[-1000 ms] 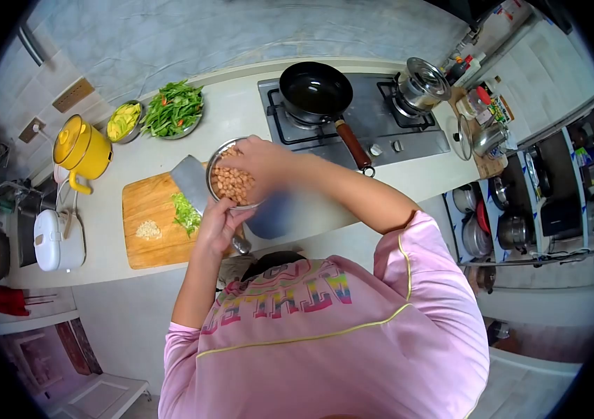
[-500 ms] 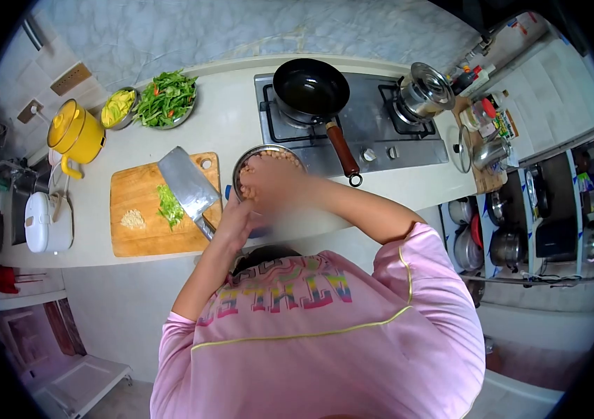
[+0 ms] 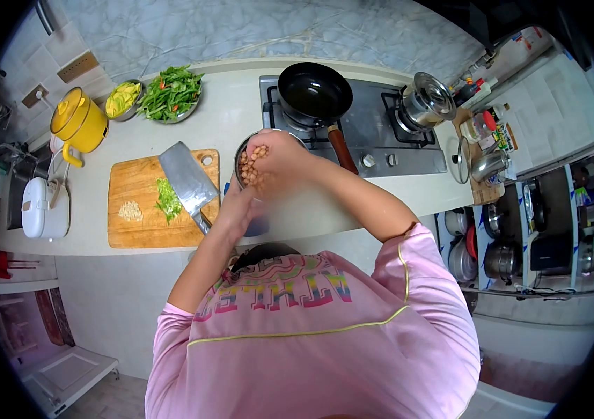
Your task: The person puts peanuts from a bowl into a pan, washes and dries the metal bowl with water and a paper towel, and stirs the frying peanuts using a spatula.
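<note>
A metal bowl holds small pinkish-brown pieces, perhaps diced meat or peanuts. My left hand grips the near left side of the bowl, just above the counter's front. Inside the bowl, my right hand has its fingers curled over some of the pieces; its lower part is blurred. Left of the bowl, a cleaver lies on a wooden cutting board. Chopped green pieces and a small pile of minced pale bits rest on that board.
A black wok sits on the left burner of the gas stove, its wooden handle pointing toward me. On the right burner stands a lidded steel pot. Bowls of green vegetables and yellow slices are beside a yellow pot.
My right hand has shifted slightly up within the bowl, and more of the pieces now show under its fingers. My left hand keeps hold of the bowl. The view has tilted a little.
</note>
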A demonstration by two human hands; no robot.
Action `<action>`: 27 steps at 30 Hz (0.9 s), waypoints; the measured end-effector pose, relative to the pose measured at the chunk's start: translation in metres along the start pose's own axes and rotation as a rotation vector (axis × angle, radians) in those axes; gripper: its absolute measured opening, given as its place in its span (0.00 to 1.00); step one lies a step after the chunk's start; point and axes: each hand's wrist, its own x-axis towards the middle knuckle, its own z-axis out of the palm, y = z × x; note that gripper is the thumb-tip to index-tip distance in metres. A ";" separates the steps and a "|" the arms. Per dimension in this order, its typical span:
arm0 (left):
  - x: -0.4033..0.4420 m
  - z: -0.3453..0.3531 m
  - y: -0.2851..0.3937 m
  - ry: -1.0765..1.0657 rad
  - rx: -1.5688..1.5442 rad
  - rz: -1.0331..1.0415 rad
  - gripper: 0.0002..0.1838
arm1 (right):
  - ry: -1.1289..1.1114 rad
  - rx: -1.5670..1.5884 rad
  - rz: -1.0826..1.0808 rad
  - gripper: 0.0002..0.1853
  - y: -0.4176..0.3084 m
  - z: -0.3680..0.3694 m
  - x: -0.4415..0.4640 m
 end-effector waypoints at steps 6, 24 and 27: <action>0.007 0.003 0.001 -0.032 -0.048 0.007 0.29 | -0.069 0.431 0.451 0.05 -0.002 -0.014 0.005; 0.008 -0.002 0.002 0.052 -0.075 -0.015 0.32 | 0.265 0.017 0.719 0.04 0.141 -0.143 0.044; 0.005 -0.006 0.005 0.062 -0.078 -0.021 0.33 | 0.057 -0.253 0.719 0.04 0.169 -0.134 0.046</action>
